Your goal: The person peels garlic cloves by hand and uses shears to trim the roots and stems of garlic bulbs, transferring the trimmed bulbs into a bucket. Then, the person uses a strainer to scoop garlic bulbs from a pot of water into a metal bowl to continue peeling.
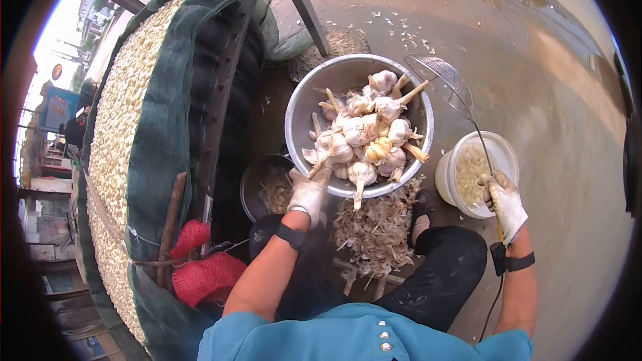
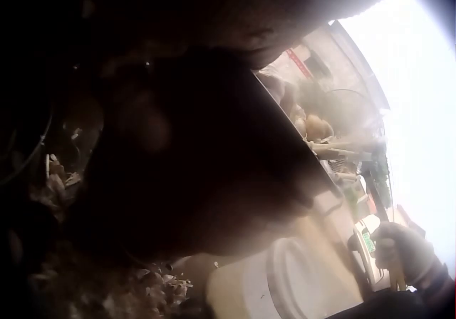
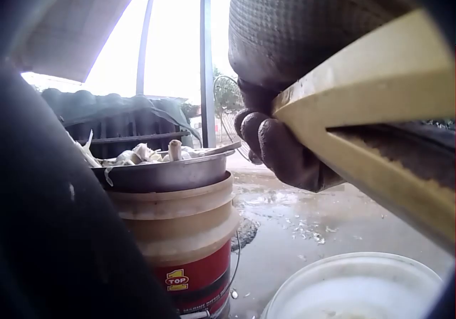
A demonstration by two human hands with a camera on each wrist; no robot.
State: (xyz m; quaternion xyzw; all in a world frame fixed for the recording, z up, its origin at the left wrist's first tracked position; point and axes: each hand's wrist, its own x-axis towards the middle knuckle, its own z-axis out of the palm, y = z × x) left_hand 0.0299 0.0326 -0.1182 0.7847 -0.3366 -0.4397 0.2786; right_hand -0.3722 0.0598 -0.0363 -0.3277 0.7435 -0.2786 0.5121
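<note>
A wide metal bowl (image 1: pixel 292 135) is heaped with whole garlic bulbs (image 1: pixel 361 130), stalks still on. My gloved left hand (image 1: pixel 307 195) grips the bowl's near-left rim beside the bulbs; its own wrist view is mostly dark. Over on the right, my gloved right hand (image 1: pixel 503 204) holds a wire skimmer (image 1: pixel 447 80) by its yellow handle (image 3: pixel 385 84), fingers curled round it. The skimmer's mesh head points away from me, to the right of the bowl. Below this hand stands a white bucket (image 1: pixel 447 180) with pale garlic cloves (image 1: pixel 470 170) inside.
A red-and-tan bucket (image 3: pixel 178 226) bears the bowl. Garlic skins (image 1: pixel 374 234) lie heaped between my legs, and a smaller metal pot (image 1: pixel 249 190) stands left. A green-netted bin of pale cloves (image 1: pixel 134 93) and a red mesh sack (image 1: pixel 207 277) line the left side.
</note>
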